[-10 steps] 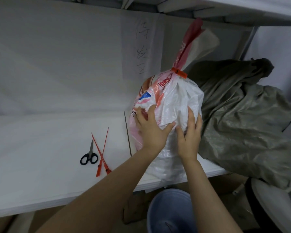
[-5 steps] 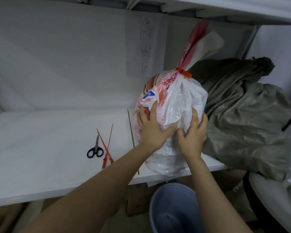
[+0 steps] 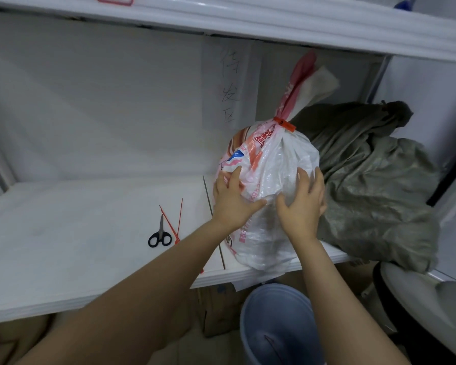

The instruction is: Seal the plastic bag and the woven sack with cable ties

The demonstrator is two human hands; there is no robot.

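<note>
Plastic bag (image 3: 271,159), already cinched with an orange cable tie (image 3: 284,124), is steadied at the front edge of the shelf (image 3: 63,246). Left hand (image 3: 232,201) and right hand (image 3: 300,206) are now spread wider, pressed flat on it. Woven sack (image 3: 374,185), at the shelf's right end, is probably next up.

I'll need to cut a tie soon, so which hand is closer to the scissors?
Left. The left hand rests on the bag's left side, just right of the scissors; the right hand is on the bag's other side, farther from them.
</note>
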